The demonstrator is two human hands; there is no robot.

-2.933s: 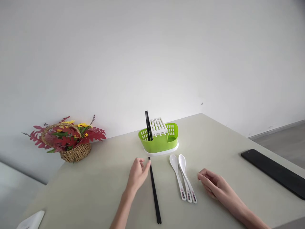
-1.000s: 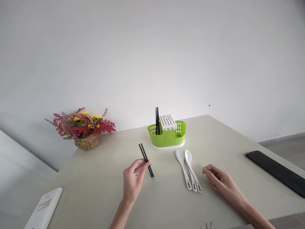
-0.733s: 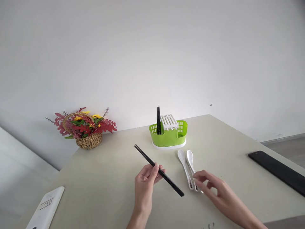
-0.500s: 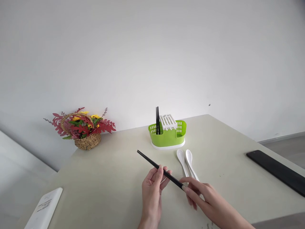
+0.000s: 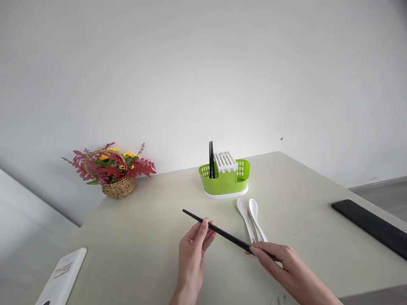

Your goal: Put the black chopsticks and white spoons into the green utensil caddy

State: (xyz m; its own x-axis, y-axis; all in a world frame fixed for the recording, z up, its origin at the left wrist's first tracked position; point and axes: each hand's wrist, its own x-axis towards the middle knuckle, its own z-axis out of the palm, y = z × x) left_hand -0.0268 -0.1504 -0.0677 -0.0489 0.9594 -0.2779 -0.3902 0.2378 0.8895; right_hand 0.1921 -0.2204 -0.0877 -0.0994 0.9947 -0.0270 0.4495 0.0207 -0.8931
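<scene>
Black chopsticks [image 5: 227, 236] slant across in front of me, held close together above the table. My left hand [image 5: 194, 250] pinches them toward their thin end, which points up and left. Around the thicker end my right hand [image 5: 277, 259] is closed, its fingers partly hidden. Two white spoons [image 5: 244, 212] lie side by side just beyond my right hand, which covers part of their handles. Behind them stands a green utensil holder [image 5: 219, 186] with a white slotted top [image 5: 225, 161]. More black chopsticks [image 5: 211, 161] stand upright in its left compartment.
A wicker basket of artificial flowers [image 5: 119, 188] sits at the back left near the wall. On the front left lies a white flat object [image 5: 65, 271]. A long black flat object [image 5: 370, 226] lies along the table's right edge.
My left hand has shifted left along the chopsticks, and my right hand has moved slightly right. The chopsticks' thin end has dipped lower. The view has turned a little.
</scene>
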